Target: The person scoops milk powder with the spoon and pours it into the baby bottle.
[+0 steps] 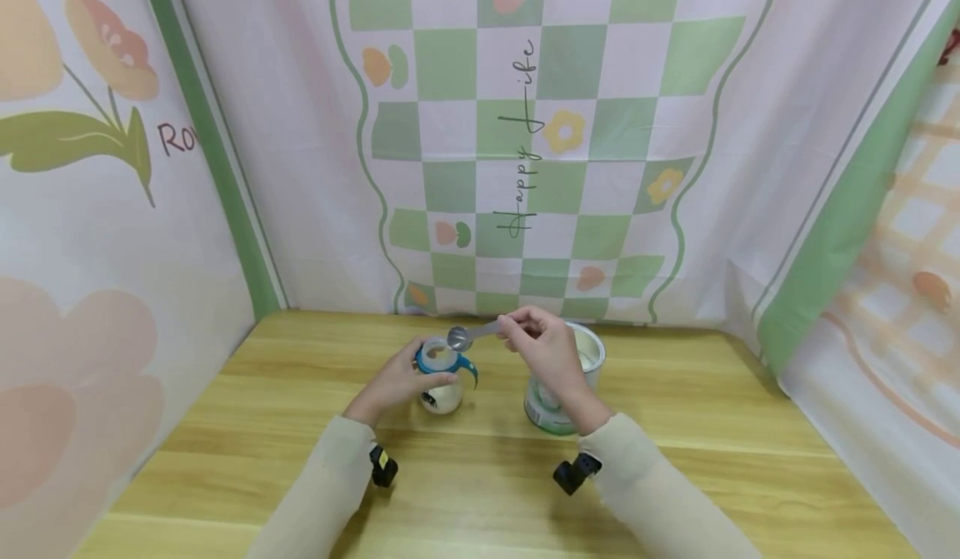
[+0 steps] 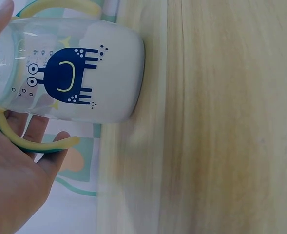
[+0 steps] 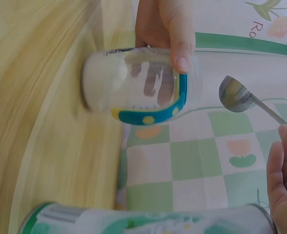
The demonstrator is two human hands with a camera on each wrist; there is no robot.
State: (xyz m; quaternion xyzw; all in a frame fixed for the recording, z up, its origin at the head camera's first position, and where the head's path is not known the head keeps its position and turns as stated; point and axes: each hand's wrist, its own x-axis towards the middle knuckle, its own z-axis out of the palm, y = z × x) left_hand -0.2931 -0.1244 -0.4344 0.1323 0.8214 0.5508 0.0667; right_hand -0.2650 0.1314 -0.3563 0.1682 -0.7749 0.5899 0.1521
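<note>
A clear baby bottle (image 1: 444, 397) with a blue ring and curved handles stands upright on the table, its mouth uncovered. White contents fill its lower part, and the left wrist view shows a dark blue crab print (image 2: 67, 75). My left hand (image 1: 396, 382) grips the bottle near its top, thumb on one side and fingers behind. Between the fingertips of my right hand (image 1: 551, 357) is the handle of a metal measuring spoon (image 3: 237, 95). The spoon's bowl is above the bottle's mouth, tilted in the right wrist view.
An open can (image 1: 551, 416) with a green-and-white label stands beside the bottle, under and behind my right hand, pale contents showing inside. The wooden table (image 1: 480, 492) meets a patterned curtain (image 1: 570, 184) at its back edge. Each wrist carries a small black camera (image 1: 576, 473).
</note>
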